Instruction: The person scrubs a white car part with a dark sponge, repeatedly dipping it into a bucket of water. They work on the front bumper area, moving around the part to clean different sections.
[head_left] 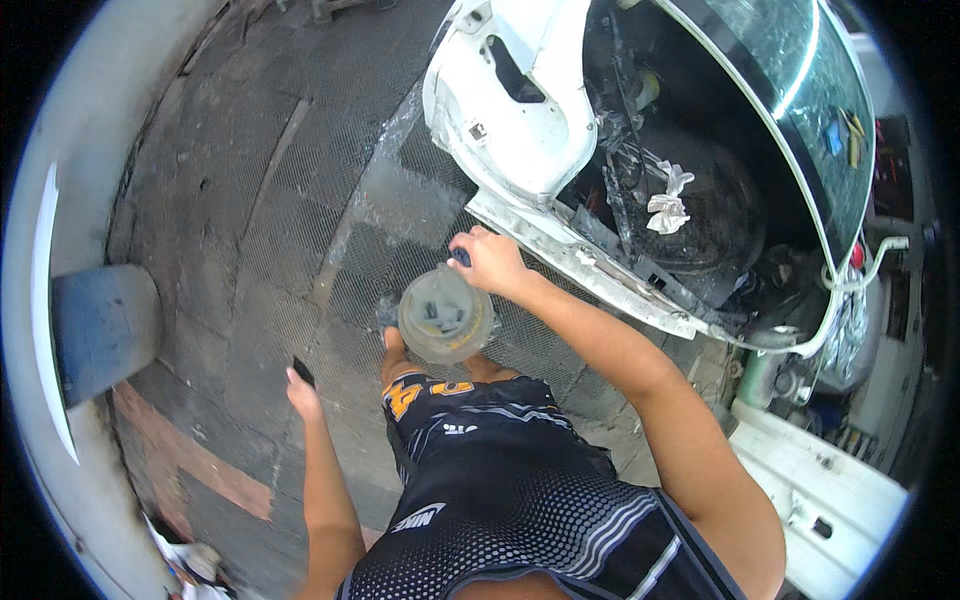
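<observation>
A pale, cloudy plastic bucket [434,345] is in front of my legs, with several small dark pieces [445,314] lying in it. My right hand [490,262] is closed at its upper right rim, around a dark blue grip [461,257]. The fingers partly cover this grip, and its join to the bucket does not show. Away to the left, my left hand [302,396] pinches a small flat black piece [304,372]. What that piece is made of cannot be made out.
A white car body [550,150] with an open rear and glass [800,80] stands to the right. Crumpled white paper [668,213] lies inside it. A blue drum [105,330] is by the left wall. A white panel [810,490] sits at the lower right, above the dark textured floor [240,200].
</observation>
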